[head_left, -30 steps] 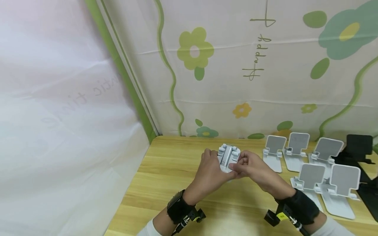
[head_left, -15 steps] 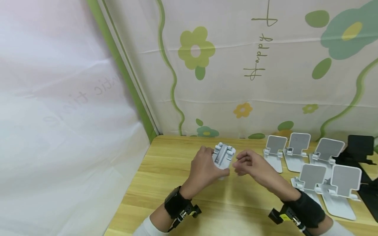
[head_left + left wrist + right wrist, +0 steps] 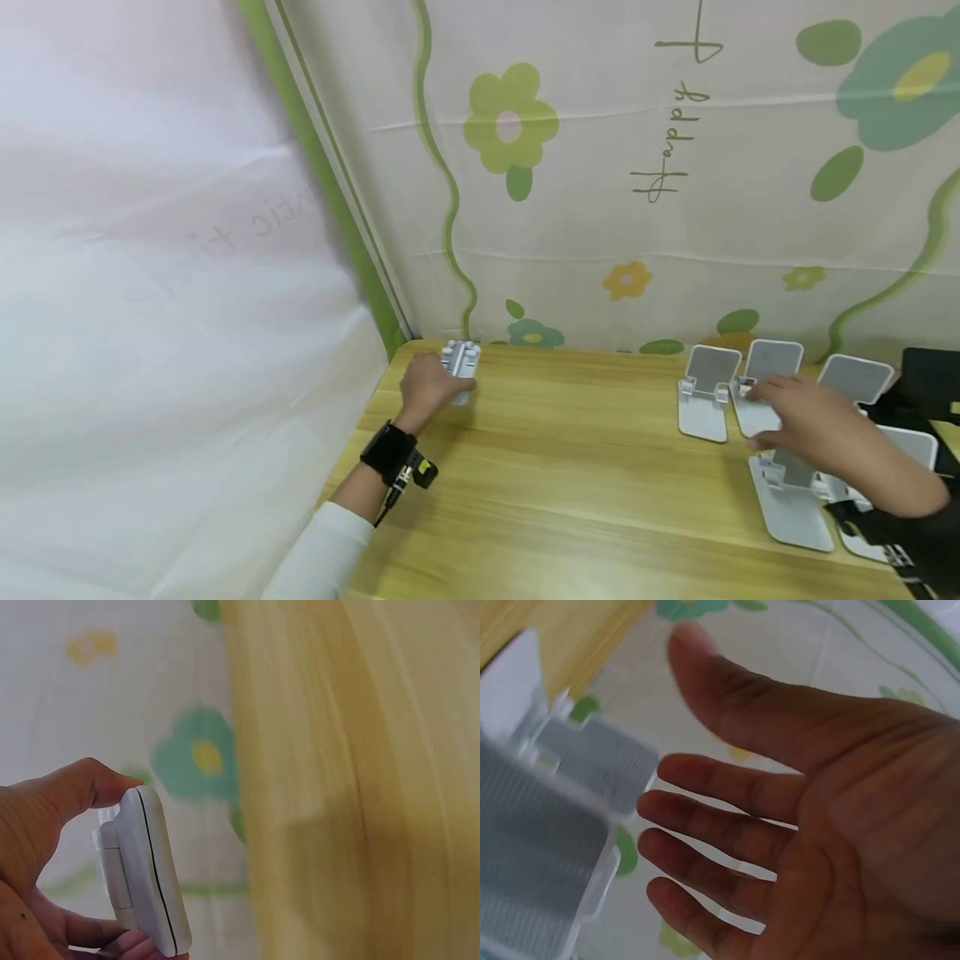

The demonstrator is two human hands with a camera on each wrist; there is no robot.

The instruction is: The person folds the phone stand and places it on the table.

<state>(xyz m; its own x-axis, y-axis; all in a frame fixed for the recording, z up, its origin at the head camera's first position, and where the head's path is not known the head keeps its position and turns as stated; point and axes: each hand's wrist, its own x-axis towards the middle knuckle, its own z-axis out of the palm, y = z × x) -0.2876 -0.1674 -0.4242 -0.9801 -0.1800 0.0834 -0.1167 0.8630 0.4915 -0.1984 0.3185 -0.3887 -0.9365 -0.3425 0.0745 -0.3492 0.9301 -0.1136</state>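
A folded white phone stand (image 3: 462, 360) is gripped in my left hand (image 3: 429, 385), near the back left corner of the table. In the left wrist view the folded stand (image 3: 154, 870) appears edge-on, thumb at one end and fingers at the other, held off the wood. My right hand (image 3: 821, 421) hovers over a group of unfolded white phone stands (image 3: 703, 414) on the right, partly hiding several of them. Its fingers (image 3: 712, 832) are spread and hold nothing in the right wrist view, beside the grey pads of the stands (image 3: 536, 847).
A black stand (image 3: 930, 383) is behind the white ones at the far right. A printed flower curtain (image 3: 570, 208) hangs along the table's back edge, and a white sheet (image 3: 187, 333) hangs on the left. Bare wood tabletop (image 3: 570, 467) lies between the hands.
My hands have parted: the left carried the folded phone stand to the back left, while the right let go of it and moved right over the unfolded stands.
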